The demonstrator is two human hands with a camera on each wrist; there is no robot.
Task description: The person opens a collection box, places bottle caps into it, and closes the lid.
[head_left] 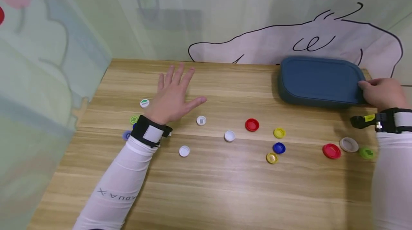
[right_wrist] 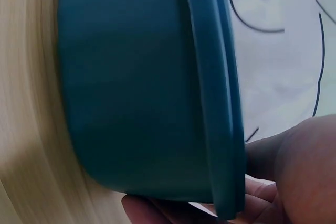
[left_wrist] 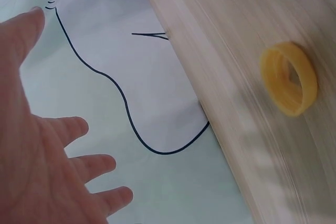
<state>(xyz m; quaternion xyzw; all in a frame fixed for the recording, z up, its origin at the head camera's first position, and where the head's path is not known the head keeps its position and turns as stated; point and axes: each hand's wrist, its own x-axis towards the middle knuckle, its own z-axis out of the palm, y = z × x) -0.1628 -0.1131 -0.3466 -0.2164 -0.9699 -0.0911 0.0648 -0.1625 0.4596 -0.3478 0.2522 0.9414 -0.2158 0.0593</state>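
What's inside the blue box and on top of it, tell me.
The lid covers the blue box, so its contents cannot be seen. On top, nothing shows except at the right end, where the right hand grips it.

Box (right_wrist: 126,87) contents: hidden under lid (head_left: 322,79). Box runs off top of right wrist view; left wrist view gets only a sliver. Right hand (head_left: 386,93) at box's right end: most fingers out of sight behind box from head cam, hand cropped right and bottom in its own wrist view. Well left of box: left hand (head_left: 172,97) cropped left and bottom in left wrist view; left wrist strap (head_left: 151,133) covers most of dark blue cap (head_left: 134,126), part of light blue cap (head_left: 126,135). White cap (head_left: 201,120) left of box: print too small. Green cap (head_left: 367,152), near side of box's right end: marking blurred.
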